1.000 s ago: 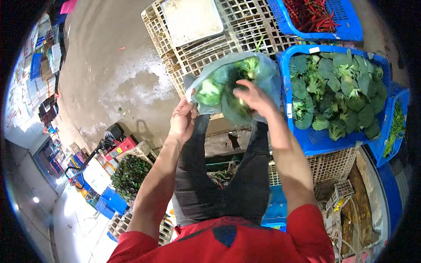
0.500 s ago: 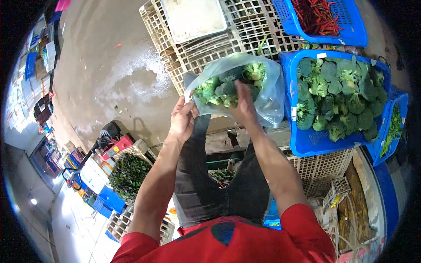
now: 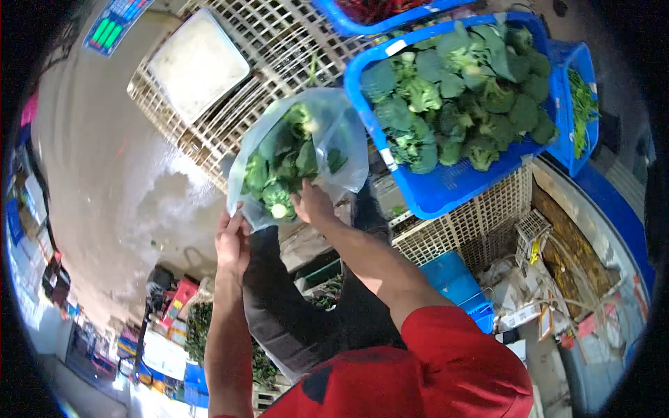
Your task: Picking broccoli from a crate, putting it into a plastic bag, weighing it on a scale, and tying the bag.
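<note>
A translucent plastic bag lies open-mouthed in front of me, with several green broccoli heads inside it. My left hand pinches the bag's rim at its near left corner. At the near right part of the mouth, beside the broccoli, my right hand has its fingers drawn together at the rim and appears to grip the film. To the right of the bag stands a blue basket heaped with more broccoli.
Beneath the bag and basket are beige slatted plastic crates. On them rests a white tray at the far left. Red chillies fill another blue basket at the back. A scale with green display stands far left, above wet floor.
My view has turned, so the bag and baskets sit further left. My right hand, spread over the broccoli before, has drawn back to the bag's near rim. The left still holds the bag.
</note>
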`<state>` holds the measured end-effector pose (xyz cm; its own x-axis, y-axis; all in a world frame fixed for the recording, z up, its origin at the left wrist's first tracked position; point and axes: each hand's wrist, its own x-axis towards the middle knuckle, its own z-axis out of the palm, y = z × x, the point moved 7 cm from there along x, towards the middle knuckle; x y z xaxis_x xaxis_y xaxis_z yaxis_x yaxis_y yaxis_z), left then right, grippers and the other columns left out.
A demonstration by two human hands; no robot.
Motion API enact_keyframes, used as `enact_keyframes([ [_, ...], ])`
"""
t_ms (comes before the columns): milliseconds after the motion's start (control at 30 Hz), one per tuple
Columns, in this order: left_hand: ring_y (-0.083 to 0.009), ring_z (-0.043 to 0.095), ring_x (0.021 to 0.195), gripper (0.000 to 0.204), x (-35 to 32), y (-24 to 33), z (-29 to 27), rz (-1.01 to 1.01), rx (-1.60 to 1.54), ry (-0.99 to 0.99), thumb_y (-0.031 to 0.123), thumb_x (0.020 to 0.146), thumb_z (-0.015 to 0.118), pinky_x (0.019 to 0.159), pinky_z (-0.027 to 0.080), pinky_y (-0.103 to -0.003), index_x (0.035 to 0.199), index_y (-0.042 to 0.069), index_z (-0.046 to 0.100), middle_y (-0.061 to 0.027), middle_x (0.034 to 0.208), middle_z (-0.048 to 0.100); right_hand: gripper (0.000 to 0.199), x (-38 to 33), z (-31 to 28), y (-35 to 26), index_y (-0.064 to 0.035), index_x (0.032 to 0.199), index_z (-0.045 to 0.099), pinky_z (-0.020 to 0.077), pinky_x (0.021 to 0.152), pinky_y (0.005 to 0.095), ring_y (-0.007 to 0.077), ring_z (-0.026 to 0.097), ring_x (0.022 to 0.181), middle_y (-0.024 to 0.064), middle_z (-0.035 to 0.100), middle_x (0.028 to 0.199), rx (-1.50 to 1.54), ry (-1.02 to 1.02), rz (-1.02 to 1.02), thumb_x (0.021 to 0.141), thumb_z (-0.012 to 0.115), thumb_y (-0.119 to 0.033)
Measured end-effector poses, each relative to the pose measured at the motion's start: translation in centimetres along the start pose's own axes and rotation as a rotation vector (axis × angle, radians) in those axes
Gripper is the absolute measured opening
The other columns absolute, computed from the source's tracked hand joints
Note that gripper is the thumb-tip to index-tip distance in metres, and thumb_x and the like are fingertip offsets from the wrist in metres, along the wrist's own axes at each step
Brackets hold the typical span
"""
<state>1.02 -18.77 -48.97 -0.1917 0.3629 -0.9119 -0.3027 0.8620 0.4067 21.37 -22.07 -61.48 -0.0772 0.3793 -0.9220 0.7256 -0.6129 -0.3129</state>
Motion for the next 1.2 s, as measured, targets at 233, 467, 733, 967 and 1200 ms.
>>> enact_keyframes([
  [233, -0.0133, 0.049, 0.063, 0.025, 1.7, 0.3, -1.2, 0.099, -0.173, -0.018, 0.006, 0.097, 0.056, 0.064, 0.043, -0.027, 0.121, 0.004, 0.061, -0.0012, 0.068, 0.054, 0.026, -9.6, -20.8, 3.9, -0.0019, 0.114, 0.065, 0.0536, 0.075, 0.0305, 0.0165, 0.065, 0.087, 0.0129, 0.067, 0.104, 0.517, 0.630, -0.547, 0.088, 0.068, -0.007],
  [467, -0.0125, 0.050, 0.065, 0.025, 2.8, -0.7, 0.2, 0.096, -0.120, -0.095, 0.009, 0.099, 0.056, 0.066, 0.043, -0.028, 0.123, 0.003, 0.060, -0.0013, 0.071, 0.055, 0.097, -6.7, -34.7, 29.3, -0.0218, 0.157, 0.023, 0.0438, 0.095, 0.0686, 0.0437, 0.034, 0.137, 0.0133, 0.036, 0.151, -0.706, 0.830, 0.408, 0.079, 0.079, -0.029],
  [733, -0.0124, 0.050, 0.063, 0.023, 1.6, -0.4, -0.9, 0.120, -0.073, -0.048, 0.008, 0.098, 0.058, 0.066, 0.042, -0.028, 0.120, 0.003, 0.061, -0.0012, 0.071, 0.055, 0.114, -7.2, -35.1, 24.5, -0.0271, 0.161, 0.012, 0.0498, 0.091, 0.0659, 0.0483, 0.036, 0.136, 0.0137, 0.038, 0.151, -0.538, 0.689, 0.335, 0.073, 0.084, -0.020],
  [967, -0.0120, 0.053, 0.066, 0.027, 1.9, -0.7, 0.9, 0.009, -0.049, 0.034, 0.015, 0.097, 0.062, 0.065, 0.044, -0.027, 0.122, 0.004, 0.058, 0.0005, 0.070, 0.055, 0.128, -1.0, -36.5, 25.1, -0.0149, 0.162, 0.011, 0.0427, 0.112, 0.0484, 0.0416, 0.045, 0.139, 0.0222, 0.027, 0.162, -0.427, 0.301, 0.291, 0.063, 0.091, -0.027],
  [1200, -0.0142, 0.055, 0.069, 0.030, 1.8, -0.3, 1.6, 0.018, -0.095, -0.071, 0.015, 0.100, 0.056, 0.067, 0.047, -0.029, 0.128, 0.005, 0.055, -0.0015, 0.074, 0.056, 0.121, -1.0, -35.8, 30.3, -0.0134, 0.161, 0.014, 0.0411, 0.111, 0.0491, 0.0411, 0.040, 0.141, 0.0239, 0.034, 0.158, -0.069, 0.376, 0.053, 0.065, 0.088, -0.022],
])
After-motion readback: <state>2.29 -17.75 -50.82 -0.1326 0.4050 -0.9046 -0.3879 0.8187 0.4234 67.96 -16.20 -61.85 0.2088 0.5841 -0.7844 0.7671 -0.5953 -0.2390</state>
